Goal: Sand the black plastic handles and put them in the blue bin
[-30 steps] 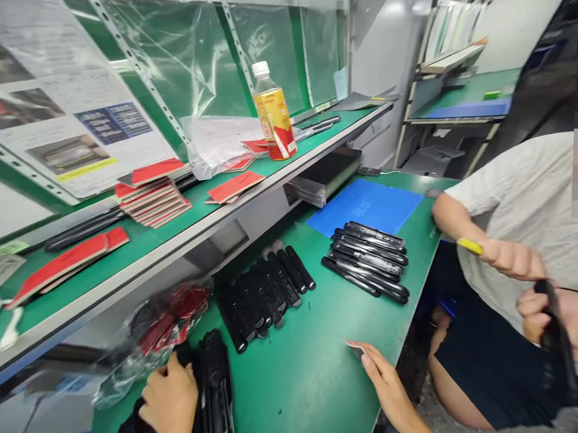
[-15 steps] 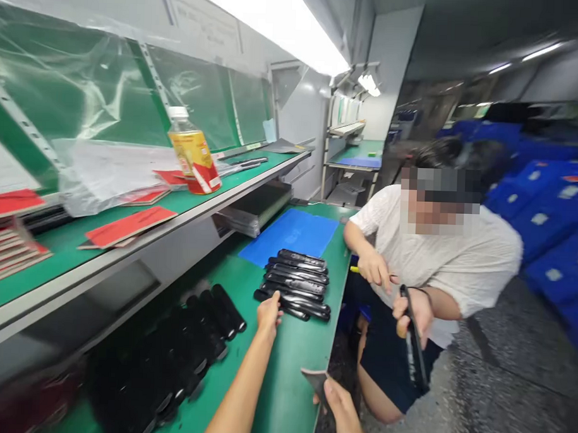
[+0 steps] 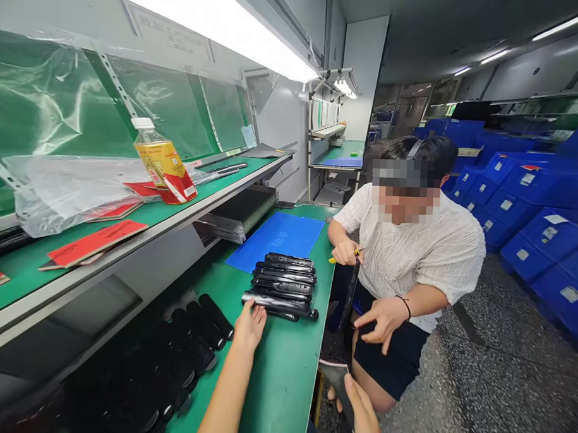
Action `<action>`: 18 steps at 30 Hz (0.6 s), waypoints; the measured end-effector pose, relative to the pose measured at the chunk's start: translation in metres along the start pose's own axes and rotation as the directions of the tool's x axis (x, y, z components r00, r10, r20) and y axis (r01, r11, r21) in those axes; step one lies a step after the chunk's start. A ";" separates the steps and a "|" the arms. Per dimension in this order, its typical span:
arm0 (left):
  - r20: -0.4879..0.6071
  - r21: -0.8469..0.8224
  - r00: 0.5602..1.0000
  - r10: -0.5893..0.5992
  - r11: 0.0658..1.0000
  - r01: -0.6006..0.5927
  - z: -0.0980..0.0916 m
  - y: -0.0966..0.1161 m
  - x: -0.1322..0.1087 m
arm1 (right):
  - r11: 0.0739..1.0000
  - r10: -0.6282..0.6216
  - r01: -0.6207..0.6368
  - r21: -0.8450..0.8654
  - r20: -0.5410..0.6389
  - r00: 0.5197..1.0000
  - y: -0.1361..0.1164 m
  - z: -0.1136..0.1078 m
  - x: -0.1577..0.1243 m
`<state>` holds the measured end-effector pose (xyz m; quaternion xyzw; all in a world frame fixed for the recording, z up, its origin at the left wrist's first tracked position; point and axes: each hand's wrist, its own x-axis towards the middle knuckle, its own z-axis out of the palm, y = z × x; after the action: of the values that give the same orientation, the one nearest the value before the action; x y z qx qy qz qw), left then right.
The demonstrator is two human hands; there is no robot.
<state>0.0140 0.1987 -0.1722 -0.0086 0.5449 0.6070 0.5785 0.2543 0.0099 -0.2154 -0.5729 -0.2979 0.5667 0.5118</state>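
Note:
My left hand (image 3: pixel 250 325) reaches forward over the green bench (image 3: pixel 283 374) and grips the near end of a long black part (image 3: pixel 279 303), the nearest of a row of several black parts (image 3: pixel 283 281). My right hand (image 3: pixel 362 415) is low at the bench's right edge, its fingers closed on a dark flat piece (image 3: pixel 335 377). A row of black cylindrical parts (image 3: pixel 190 342) lies to the left of my left arm.
A seated person in a white shirt (image 3: pixel 411 258) works a long black part (image 3: pixel 350 294) beside the bench. A blue mat (image 3: pixel 279 235) lies beyond the row. The upper shelf (image 3: pixel 175 209) carries a bottle (image 3: pixel 162 165), red cards and plastic bags. Blue crates (image 3: pixel 530 212) stand at right.
The view lifted from the bench toward the room. My left hand left the bagged parts at the near left, reached forward and took hold of the nearest black part. My right hand picked up the dark flat piece.

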 end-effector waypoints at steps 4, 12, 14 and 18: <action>0.010 -0.161 1.000 -0.004 0.987 0.006 -0.053 0.035 -0.038 | 0.995 0.065 -0.061 0.081 -0.049 0.997 0.000 -0.008 -0.002; 0.213 -0.210 0.960 -0.181 0.951 0.225 -0.088 0.008 -0.132 | 0.950 0.065 -0.136 0.282 0.247 0.967 -0.014 0.041 -0.008; 0.222 -0.242 0.965 -0.140 0.951 0.193 -0.090 0.010 -0.146 | 0.938 0.068 -0.169 0.303 0.316 0.946 -0.024 0.055 -0.014; 0.134 -0.161 0.991 0.023 0.987 -0.001 -0.096 0.012 -0.173 | 0.954 0.025 -0.145 0.264 0.410 0.912 -0.037 0.068 -0.022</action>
<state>0.0031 0.0179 -0.0920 -0.0105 0.4539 0.6516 0.6077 0.1944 0.0178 -0.1626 -0.3758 -0.2855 0.7314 0.4922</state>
